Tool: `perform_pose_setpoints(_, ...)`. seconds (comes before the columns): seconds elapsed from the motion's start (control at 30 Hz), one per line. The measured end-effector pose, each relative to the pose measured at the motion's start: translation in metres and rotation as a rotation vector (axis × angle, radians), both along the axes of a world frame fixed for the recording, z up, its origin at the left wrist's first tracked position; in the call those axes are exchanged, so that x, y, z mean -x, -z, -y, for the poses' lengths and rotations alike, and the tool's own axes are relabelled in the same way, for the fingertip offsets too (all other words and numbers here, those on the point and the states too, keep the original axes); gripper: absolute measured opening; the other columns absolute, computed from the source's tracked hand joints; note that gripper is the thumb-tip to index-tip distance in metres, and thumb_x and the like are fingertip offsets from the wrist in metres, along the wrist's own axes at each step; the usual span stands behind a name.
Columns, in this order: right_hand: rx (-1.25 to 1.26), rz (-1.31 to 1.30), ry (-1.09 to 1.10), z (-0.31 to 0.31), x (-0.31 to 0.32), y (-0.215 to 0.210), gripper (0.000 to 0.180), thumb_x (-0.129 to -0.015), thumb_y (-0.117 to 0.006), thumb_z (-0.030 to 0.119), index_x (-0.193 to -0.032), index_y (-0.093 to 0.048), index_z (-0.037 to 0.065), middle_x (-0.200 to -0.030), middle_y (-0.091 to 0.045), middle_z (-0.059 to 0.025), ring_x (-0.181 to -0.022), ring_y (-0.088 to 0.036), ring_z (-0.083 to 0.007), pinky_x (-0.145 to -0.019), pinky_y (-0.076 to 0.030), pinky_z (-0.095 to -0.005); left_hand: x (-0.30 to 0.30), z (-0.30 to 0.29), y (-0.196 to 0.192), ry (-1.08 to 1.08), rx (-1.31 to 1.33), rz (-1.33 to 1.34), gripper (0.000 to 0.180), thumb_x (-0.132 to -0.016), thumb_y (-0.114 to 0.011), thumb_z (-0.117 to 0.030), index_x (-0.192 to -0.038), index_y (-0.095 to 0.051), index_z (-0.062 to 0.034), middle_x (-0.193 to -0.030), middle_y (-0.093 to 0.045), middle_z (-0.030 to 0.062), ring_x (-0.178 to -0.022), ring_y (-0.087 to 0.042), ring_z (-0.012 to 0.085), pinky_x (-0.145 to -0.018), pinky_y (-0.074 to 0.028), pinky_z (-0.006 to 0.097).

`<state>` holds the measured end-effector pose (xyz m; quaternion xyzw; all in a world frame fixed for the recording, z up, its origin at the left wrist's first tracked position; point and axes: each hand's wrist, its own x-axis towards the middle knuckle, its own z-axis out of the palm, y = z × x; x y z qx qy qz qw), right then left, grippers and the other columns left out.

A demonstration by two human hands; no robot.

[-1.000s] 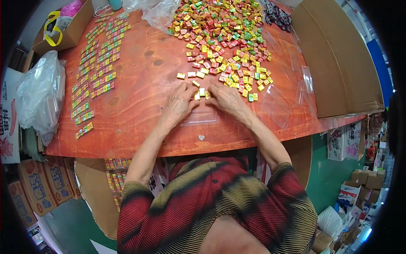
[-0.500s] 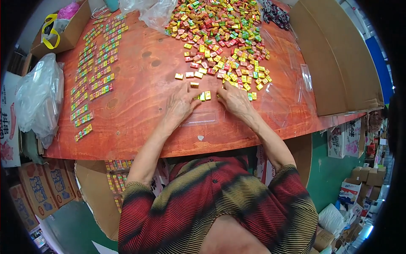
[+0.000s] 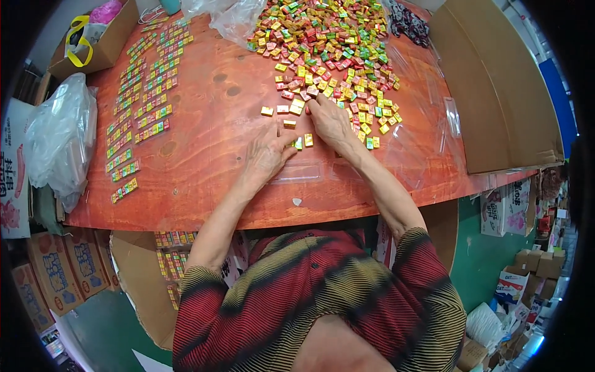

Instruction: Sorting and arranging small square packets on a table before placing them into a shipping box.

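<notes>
My left hand [image 3: 266, 152] rests low over the red-brown table [image 3: 204, 167], its fingers apart and the thumb beside a small green box [image 3: 299, 144]. A small yellow box [image 3: 308, 140] stands just right of that one, and another yellow box [image 3: 289, 124] lies by the left fingertips. Farther up, my right hand [image 3: 331, 124] reaches to the near edge of a large pile of small coloured boxes [image 3: 322, 37]. Its fingers are bent together on a small red box [image 3: 307, 110], mostly hidden by them. Nearer me lies a clear plastic tray [image 3: 297, 172].
Filled strips of boxes [image 3: 152, 130] lie in rows at the left. Clear trays [image 3: 449, 118] and an open carton [image 3: 496, 93] are at the right. Plastic bags [image 3: 59, 136] hang at the left edge. Below the table, another carton [image 3: 139, 266] holds more filled strips.
My right hand has moved up and left, from beside the yellow box to the pile's near edge. My left hand has stayed almost in place. The view has shifted slightly.
</notes>
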<state>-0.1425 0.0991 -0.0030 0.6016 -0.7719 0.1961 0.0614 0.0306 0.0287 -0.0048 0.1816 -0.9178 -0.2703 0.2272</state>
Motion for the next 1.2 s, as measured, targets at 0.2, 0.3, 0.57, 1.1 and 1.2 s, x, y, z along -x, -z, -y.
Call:
perform_pose_setpoints(0.2, -0.045, 0.074, -0.069, -0.002, 0.005, -0.001, 0.01, -0.077, -0.049, 0.008, -0.086, -0.05, 0.002, -0.081, -0.054, -0.0161, -0.07, -0.057, -0.0333, -0.058, -0.046, -0.0413, -0.008, 0.001, -0.007, -0.034, 0.021, 0.101, 0.027, -0.071, -0.068, -0.016, -0.098, -0.063, -0.0151, -0.087, -0.054, 0.0096, -0.083, -0.057, 0.0271, -0.071, -0.046, 0.039)
perform_pose_setpoints(0.3, 0.045, 0.152, -0.091, -0.01, -0.013, -0.017, 0.015, -0.077, -0.053, 0.011, -0.088, -0.05, 0.002, -0.078, -0.055, -0.0165, -0.07, -0.058, -0.033, -0.057, -0.046, -0.0413, -0.011, 0.003, -0.006, -0.044, 0.012, 0.101, 0.026, -0.072, -0.067, -0.018, -0.098, -0.063, -0.0165, -0.082, -0.052, 0.0089, -0.078, -0.057, 0.0264, -0.066, -0.046, 0.039)
perform_pose_setpoints(0.57, -0.071, 0.212, 0.034, -0.035, -0.047, -0.018, 0.03, -0.079, -0.06, 0.025, -0.099, -0.05, 0.004, -0.091, -0.052, -0.0153, -0.072, -0.057, -0.0337, -0.059, -0.046, -0.0408, -0.013, 0.007, -0.001, -0.05, 0.06, 0.119, 0.031, -0.071, -0.069, -0.021, -0.1, -0.062, -0.0172, -0.079, -0.049, 0.0091, -0.074, -0.056, 0.0274, -0.062, -0.045, 0.038)
perform_pose_setpoints(1.1, -0.199, 0.255, -0.129, -0.039, -0.04, -0.006, 0.034, -0.075, -0.064, 0.013, -0.104, -0.049, 0.005, -0.096, -0.049, -0.0166, -0.084, -0.053, -0.0354, -0.069, -0.045, -0.0422, -0.013, 0.003, -0.006, -0.049, 0.009, 0.126, 0.041, -0.067, -0.071, -0.016, -0.106, -0.06, -0.0198, -0.08, -0.047, 0.0091, -0.079, -0.052, 0.0274, -0.068, -0.044, 0.039)
perform_pose_setpoints(1.2, -0.214, 0.309, -0.134, -0.039, -0.042, -0.003, 0.035, -0.075, -0.064, 0.013, -0.105, -0.049, 0.004, -0.098, -0.049, -0.0165, -0.087, -0.052, -0.0352, -0.071, -0.045, -0.0411, -0.02, 0.006, -0.007, -0.048, -0.027, 0.13, 0.045, -0.067, -0.071, -0.015, -0.11, -0.057, -0.0163, -0.085, -0.049, 0.0105, -0.083, -0.053, 0.0289, -0.071, -0.044, 0.039)
